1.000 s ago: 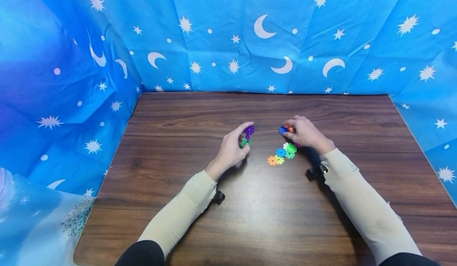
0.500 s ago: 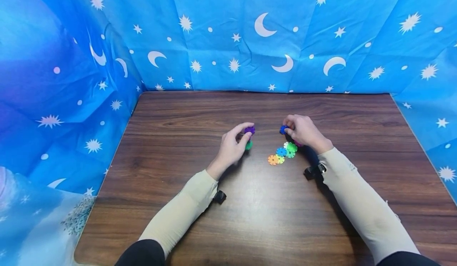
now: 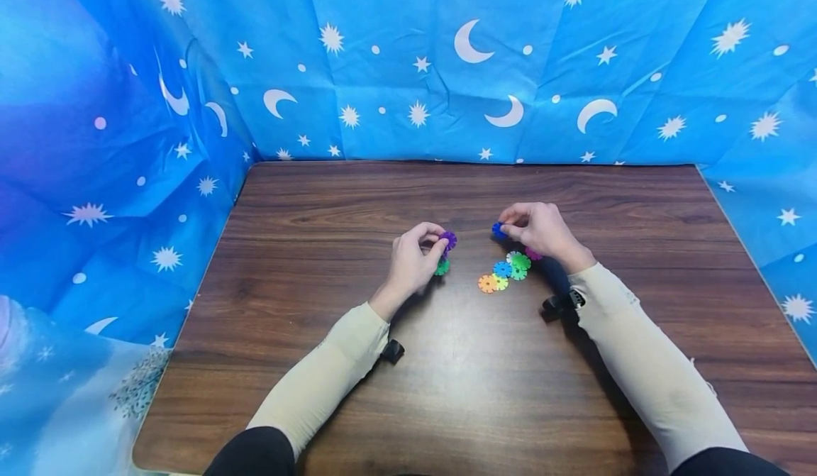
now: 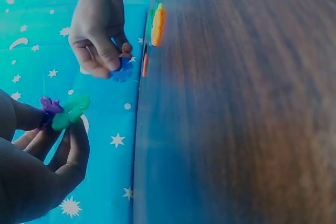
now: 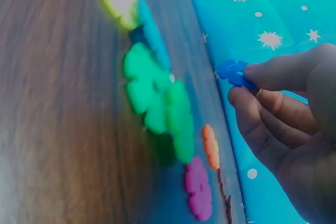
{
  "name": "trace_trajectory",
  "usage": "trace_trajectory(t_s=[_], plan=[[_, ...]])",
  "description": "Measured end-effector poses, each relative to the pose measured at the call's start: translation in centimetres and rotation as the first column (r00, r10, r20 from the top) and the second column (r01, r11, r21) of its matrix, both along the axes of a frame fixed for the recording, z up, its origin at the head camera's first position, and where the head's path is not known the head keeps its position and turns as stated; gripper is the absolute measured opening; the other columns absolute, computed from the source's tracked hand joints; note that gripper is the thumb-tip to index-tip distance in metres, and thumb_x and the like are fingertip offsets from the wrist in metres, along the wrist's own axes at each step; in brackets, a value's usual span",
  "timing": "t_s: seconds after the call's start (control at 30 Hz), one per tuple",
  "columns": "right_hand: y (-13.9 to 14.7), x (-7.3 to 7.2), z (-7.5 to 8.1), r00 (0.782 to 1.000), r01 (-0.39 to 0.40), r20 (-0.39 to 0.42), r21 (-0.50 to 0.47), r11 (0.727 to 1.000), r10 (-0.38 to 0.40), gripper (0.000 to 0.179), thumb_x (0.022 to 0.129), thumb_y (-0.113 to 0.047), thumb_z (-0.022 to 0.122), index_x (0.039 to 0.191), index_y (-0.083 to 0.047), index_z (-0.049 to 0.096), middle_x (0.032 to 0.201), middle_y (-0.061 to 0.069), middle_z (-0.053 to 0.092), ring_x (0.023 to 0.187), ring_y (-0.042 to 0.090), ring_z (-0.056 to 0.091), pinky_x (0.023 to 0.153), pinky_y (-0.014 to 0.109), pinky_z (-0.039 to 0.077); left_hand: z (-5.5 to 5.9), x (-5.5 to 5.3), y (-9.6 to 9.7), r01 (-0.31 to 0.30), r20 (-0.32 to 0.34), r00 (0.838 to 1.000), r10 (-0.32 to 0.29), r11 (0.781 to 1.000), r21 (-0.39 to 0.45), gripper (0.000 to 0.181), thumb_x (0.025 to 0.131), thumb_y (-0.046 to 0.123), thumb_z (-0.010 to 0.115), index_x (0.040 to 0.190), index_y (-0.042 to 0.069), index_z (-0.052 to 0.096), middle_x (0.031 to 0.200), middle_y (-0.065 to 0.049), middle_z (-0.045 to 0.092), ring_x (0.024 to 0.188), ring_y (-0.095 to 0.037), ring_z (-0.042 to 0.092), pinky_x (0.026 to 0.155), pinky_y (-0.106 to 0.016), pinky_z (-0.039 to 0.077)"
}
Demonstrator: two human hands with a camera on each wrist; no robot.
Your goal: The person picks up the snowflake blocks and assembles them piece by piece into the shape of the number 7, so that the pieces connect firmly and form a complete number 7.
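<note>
My left hand (image 3: 411, 263) pinches a purple notched disc (image 3: 450, 240) between thumb and fingers. A green notched disc (image 4: 71, 113) is joined to the purple one at an angle, as the left wrist view shows. To the right, my right hand (image 3: 542, 235) pinches a dark blue notched disc (image 5: 232, 73) by its edge, raised above the table. Air separates the blue disc from the purple and green pair. Part of the purple disc is covered by the left fingers.
Between the hands and nearer me lie loose discs on the wooden table (image 3: 306, 263): orange (image 3: 487, 284), yellow (image 3: 501, 282), light blue (image 3: 503, 269), green (image 3: 520, 262) and magenta (image 5: 198, 188). Another orange disc (image 5: 210, 146) lies beyond them. A starry blue cloth (image 3: 408, 57) hangs behind.
My right hand has lifted the blue disc and shifted slightly left, away from the orange disc under it. My left thumb has moved up onto the purple disc, and the joined pair has turned.
</note>
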State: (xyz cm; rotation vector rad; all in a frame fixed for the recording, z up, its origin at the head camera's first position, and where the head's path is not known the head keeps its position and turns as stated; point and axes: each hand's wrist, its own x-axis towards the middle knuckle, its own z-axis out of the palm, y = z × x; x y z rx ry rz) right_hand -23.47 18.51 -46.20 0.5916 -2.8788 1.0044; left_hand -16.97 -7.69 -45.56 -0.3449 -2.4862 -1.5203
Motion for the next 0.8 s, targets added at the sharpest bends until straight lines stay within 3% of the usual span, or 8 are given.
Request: trace_trajectory(t_s=[0.13, 0.57, 0.8], plan=[[-0.2, 0.0, 0.4, 0.999, 0.013, 0.033, -0.039, 0.999, -0.011, 0.006, 0.087, -0.013, 0.073, 0.092, -0.012, 0.072, 0.082, 0.002, 0.073, 0.072, 0.016, 0.066, 0.060, 0.027, 0.051, 0.0, 0.0, 0.0, -0.009, 0.011, 1.000, 0.010, 1.000, -0.019, 0.009, 0.088, 0.012, 0.070, 0.095, 0.006, 0.069, 0.085, -0.006, 0.075, 0.074, -0.013, 0.072, 0.068, -0.013, 0.055], [-0.6, 0.1, 1.0, 0.998, 0.039, 0.058, -0.089, 0.995, -0.034, 0.007, 0.087, -0.015, 0.072, 0.094, -0.013, 0.074, 0.088, 0.005, 0.073, 0.078, 0.020, 0.067, 0.067, 0.033, 0.053, -0.2, -0.2, 0.1, -0.007, 0.031, 0.999, 0.007, 1.000, -0.016, 0.009, 0.087, 0.012, 0.071, 0.093, 0.005, 0.069, 0.085, -0.007, 0.075, 0.075, -0.014, 0.072, 0.067, -0.013, 0.055], [-1.3, 0.2, 1.7, 0.997, 0.058, 0.057, -0.180, 0.982, -0.048, 0.006, 0.086, -0.014, 0.074, 0.091, -0.013, 0.075, 0.084, 0.005, 0.073, 0.072, 0.019, 0.066, 0.061, 0.024, 0.052, 0.0, -0.3, 0.2, -0.004, 0.037, 0.999, 0.004, 1.000, -0.002, 0.009, 0.087, 0.012, 0.071, 0.092, 0.004, 0.069, 0.085, -0.008, 0.075, 0.074, -0.014, 0.071, 0.066, -0.014, 0.055]])
